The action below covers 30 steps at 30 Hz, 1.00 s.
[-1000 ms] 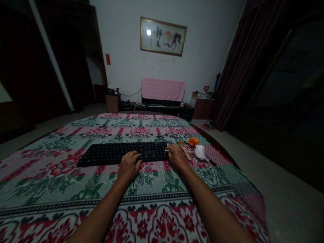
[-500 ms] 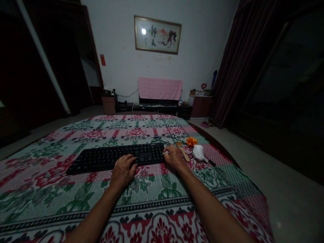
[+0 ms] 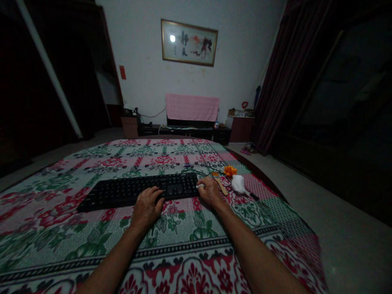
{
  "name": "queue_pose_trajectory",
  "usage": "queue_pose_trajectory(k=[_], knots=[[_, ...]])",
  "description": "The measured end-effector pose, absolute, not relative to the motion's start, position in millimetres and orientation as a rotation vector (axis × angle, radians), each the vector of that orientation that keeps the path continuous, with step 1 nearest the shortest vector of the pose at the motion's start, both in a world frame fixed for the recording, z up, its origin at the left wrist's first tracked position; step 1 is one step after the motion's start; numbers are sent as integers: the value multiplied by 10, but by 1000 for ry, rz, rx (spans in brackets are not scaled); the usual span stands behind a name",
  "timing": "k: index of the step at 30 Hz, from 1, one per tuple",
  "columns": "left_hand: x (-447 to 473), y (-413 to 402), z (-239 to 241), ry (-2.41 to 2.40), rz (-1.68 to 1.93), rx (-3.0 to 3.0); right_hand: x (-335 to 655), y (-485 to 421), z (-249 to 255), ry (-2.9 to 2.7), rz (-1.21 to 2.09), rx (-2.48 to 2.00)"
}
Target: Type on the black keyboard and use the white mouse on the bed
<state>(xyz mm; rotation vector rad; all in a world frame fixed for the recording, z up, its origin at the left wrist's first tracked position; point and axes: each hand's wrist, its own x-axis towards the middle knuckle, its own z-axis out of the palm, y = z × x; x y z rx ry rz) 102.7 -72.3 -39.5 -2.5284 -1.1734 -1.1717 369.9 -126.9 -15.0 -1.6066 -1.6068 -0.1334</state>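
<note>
A black keyboard (image 3: pixel 122 191) lies slightly slanted on the patterned cloth (image 3: pixel 171 245). Over its near edge, right of the middle, rests my left hand (image 3: pixel 147 205), fingers stretched onto the keys and thumb apart. My right hand (image 3: pixel 209 191) is closed at the keyboard's right end. Between its thumb and fingers shows a bit of a small white thing (image 3: pixel 200 185), mostly hidden, whose kind I cannot make out. Just right of this hand lies a flat brush (image 3: pixel 222 187) with a pale wooden handle and orange-brown bristles.
Beyond the brush are a crumpled orange thing (image 3: pixel 230 170) and a white rounded thing (image 3: pixel 238 183) with a dark tip. A thin dark cable (image 3: pixel 203 166) curls behind the keyboard. The table's rounded edge (image 3: pixel 272 185) runs along the right; a pink towel (image 3: pixel 192 107) hangs across the room.
The whole view has shifted slightly. Both hands keep nearly the same places at the keyboard, and the right hand still has the small white thing.
</note>
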Motion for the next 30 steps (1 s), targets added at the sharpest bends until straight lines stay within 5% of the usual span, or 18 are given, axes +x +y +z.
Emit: queue_pose_trajectory(k=[30], knots=[[1027, -698, -429, -1155, -1200, -2534, 3806, -1297, -168, -1573, 100, -1531]])
